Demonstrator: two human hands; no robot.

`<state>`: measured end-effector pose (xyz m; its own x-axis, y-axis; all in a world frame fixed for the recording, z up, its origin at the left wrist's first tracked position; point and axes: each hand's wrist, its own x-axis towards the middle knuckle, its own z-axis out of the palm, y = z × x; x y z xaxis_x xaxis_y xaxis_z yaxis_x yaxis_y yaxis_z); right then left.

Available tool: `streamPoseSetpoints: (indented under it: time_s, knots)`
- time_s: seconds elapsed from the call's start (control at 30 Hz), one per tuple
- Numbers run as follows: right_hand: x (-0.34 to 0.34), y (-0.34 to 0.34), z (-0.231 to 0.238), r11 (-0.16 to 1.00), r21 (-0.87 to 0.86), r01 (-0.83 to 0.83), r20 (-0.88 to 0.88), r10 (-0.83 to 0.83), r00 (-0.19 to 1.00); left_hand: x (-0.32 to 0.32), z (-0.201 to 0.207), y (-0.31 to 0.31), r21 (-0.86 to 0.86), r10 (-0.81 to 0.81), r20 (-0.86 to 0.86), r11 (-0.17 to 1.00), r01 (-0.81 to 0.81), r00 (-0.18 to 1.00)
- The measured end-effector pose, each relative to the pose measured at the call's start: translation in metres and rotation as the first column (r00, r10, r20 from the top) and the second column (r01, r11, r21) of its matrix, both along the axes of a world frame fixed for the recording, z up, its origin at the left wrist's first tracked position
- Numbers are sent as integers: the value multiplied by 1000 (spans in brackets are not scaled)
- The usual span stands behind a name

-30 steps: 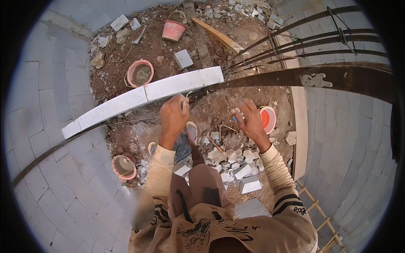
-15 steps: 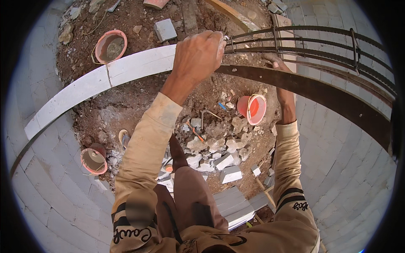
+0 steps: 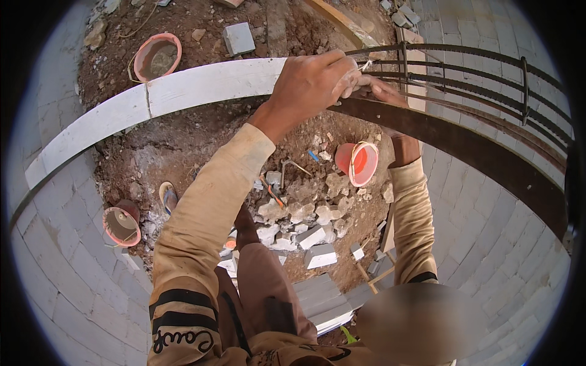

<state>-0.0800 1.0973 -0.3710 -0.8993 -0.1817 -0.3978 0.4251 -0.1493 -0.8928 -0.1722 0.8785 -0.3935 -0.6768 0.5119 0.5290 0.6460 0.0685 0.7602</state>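
Observation:
My left hand [image 3: 314, 85] is closed over the right end of a row of white blocks [image 3: 213, 84] that curves across the view. Its fingertips are bent down beside the ends of the dark rebar cage [image 3: 476, 76]; what they pinch is hidden. From beneath, behind the dark curved formwork strip [image 3: 452, 134], comes my right hand [image 3: 384, 91]. Its fingers meet those of my left hand at the bar ends, and their tips are covered. A small pale scrap [image 3: 365, 65] shows just above the fingers.
Below lie broken stones [image 3: 299, 213], a hammer [image 3: 273, 190] with an orange handle and an upright red bucket [image 3: 357, 163]. Mortar buckets stand at the left, one far [image 3: 157, 57] and one near [image 3: 122, 224]. Grey block walls [image 3: 488, 244] curve around both sides.
My left hand has slid right along the white blocks to the bar ends. My right hand has moved left, and the fingers of both hands now meet.

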Motion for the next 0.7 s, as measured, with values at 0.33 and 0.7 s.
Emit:
streamPoseSetpoints:
  time_s: [0.33, 0.7]
  knots:
    - [56, -5, -21, 544, 700, 463, -358, -294, 886, 17, -7, 10, -422, -90, 254, 886, 194, 963]
    - [106, 10, -63, 367, 797, 479, -359, -351, 865, 69, 9, -19, -64, 79, 46, 995, -76, 996]
